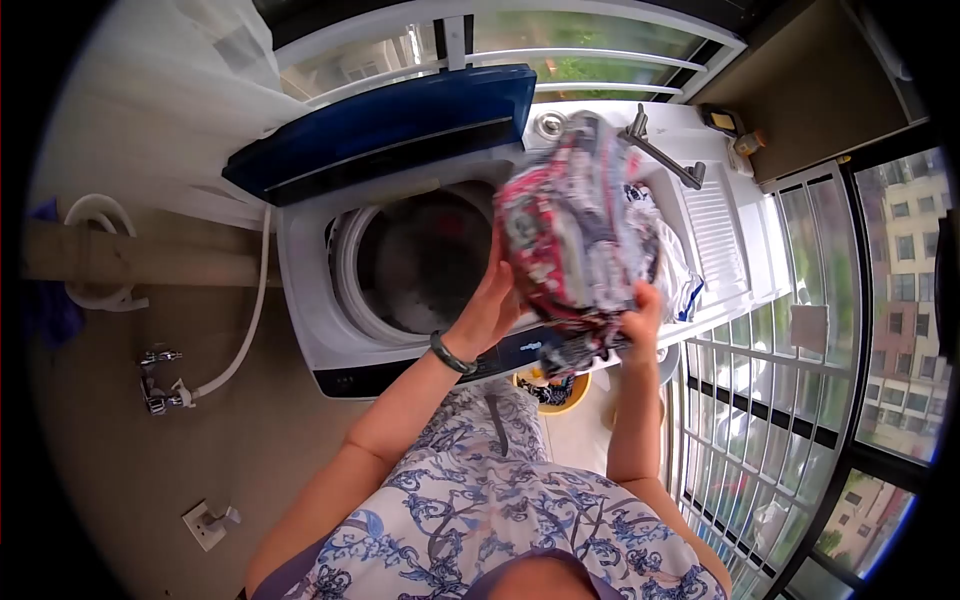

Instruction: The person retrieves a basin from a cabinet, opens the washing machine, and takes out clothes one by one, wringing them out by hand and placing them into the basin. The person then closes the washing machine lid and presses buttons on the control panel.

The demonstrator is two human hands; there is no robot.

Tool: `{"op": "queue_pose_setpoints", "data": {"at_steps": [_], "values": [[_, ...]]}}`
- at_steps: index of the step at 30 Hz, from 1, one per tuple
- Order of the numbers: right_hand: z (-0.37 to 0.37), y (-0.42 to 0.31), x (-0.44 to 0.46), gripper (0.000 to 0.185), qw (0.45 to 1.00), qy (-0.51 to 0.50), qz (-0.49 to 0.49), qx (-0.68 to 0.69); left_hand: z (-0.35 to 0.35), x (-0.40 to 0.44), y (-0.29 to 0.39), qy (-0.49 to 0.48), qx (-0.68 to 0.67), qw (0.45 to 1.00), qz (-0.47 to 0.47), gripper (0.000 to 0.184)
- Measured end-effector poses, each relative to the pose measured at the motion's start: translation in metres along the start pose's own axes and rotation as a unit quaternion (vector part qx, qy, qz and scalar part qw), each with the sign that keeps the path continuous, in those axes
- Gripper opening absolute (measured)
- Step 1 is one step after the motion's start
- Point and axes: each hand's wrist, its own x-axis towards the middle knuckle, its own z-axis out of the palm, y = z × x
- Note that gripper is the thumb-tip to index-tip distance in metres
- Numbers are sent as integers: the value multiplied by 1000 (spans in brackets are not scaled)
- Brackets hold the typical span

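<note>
A bundle of patterned cloth (570, 220), red, grey and white, hangs in the air between my two hands, partly blurred. My left hand (490, 305), with a dark bangle at the wrist, presses against its left side, fingers partly behind it. On the lower right, my right hand (642, 315) has its fingers wrapped round the cloth's edge. To the left stands a top-loading washing machine (320, 340) with its blue lid (400, 130) raised; its drum (425, 260) is dark inside. Behind the bundle, more clothes (675, 265) lie in the white sink.
The white sink with a ribbed washboard (718, 230) and a tap (665, 155) adjoins the machine on the right. A yellow basin (570, 395) holding clothes is on the floor. A white hose (255, 320) runs from the wall tap (160, 385). Railed windows (760, 350) line the right.
</note>
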Motion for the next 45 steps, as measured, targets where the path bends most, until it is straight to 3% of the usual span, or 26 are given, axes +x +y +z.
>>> {"op": "queue_pose_setpoints", "data": {"at_steps": [1,2,3,5,6,9,10,11,12,13,14,15,16,17,18,19,21,25,29,31,33,35,38,45], "values": [[37,10,0,22,991,-129,5,26,-6,-10,3,2,-33,999,-21,72],[89,33,8,19,973,-227,-24,-17,-49,-15,3,47,64,986,150,55],[122,47,10,23,971,-241,-6,6,-80,-14,16,71,126,976,162,53],[158,47,13,33,931,-303,-33,-200,-156,2,39,119,292,939,137,51],[168,58,10,32,932,-289,-74,-204,-195,14,43,140,418,890,118,50],[176,107,5,30,908,-171,-213,-316,-313,69,24,73,799,596,31,47],[167,121,6,30,908,-175,-171,-340,-374,96,3,-14,879,476,31,47],[160,114,0,26,926,-186,-82,-317,-276,74,51,53,772,598,-211,61],[151,116,-7,24,937,-165,-79,-299,-261,67,72,13,772,604,-198,71],[142,118,-16,21,946,-145,-74,-280,-284,69,65,22,803,590,-81,64],[134,115,-26,20,949,-125,-54,-283,-266,59,84,5,817,576,-28,43],[128,111,-32,19,952,-105,-37,-284,-229,46,110,19,830,555,-44,37],[119,116,-38,18,943,-94,-35,-317,-211,40,122,72,828,556,9,29],[112,115,-44,18,939,-96,11,-329,-202,40,134,74,814,543,192,23],[107,119,-49,18,946,-79,14,-315,-185,39,148,88,775,486,393,21],[102,122,-54,18,952,-61,18,-300,-167,40,163,89,764,442,462,25],[97,121,-59,17,955,-51,7,-293,-158,49,179,104,779,361,503,36],[94,111,-66,17,952,-48,27,-301,-180,82,184,160,836,295,434,45],[78,117,-78,16,948,-44,-7,-315,-182,101,184,166,837,311,418,44],[69,124,-88,17,925,-74,-22,-371,-180,98,176,179,845,367,345,49],[61,136,-102,19,932,-74,-25,-354,-152,59,156,175,846,418,281,54],[54,141,-115,23,905,-115,6,-409,-128,14,131,149,843,458,240,51],[56,149,-126,32,895,-131,17,-427,-118,-37,91,108,835,497,211,47],[87,165,-110,41,863,-146,32,-483,-159,-54,31,79,817,557,130,45]]}}
